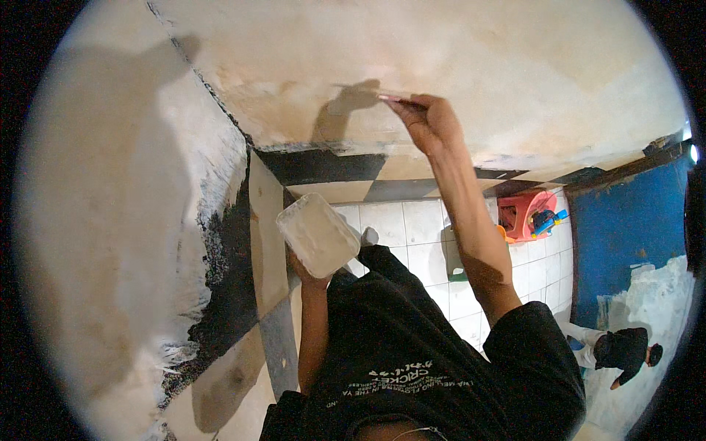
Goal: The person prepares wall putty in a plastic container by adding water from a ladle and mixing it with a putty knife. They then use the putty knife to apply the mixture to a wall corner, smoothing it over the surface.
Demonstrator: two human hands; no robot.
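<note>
My left hand (303, 272) holds a translucent rectangular plastic tub (288, 226) from below, its fingers mostly hidden behind it. Pale, off-white paste or liquid (319, 234) coats the inside of the tub. Higher up, my right hand (429, 117) pinches a thin tool (391, 97) by its pinkish end. Its other end points left, close to the beige wall (529, 73), and looks blurred, so its kind is unclear. Whether the tool touches the wall I cannot tell. A shadow of the hand and tool falls on the wall beside them.
Black and beige checks (323, 167) run along the wall's foot. The left wall (110, 220) meets it at a dark, flaking corner. On the white tiled floor (404, 220) stands a red plastic stool (523, 213) with a blue object (548, 222). Another person (621, 347) is by a blue surface (625, 235).
</note>
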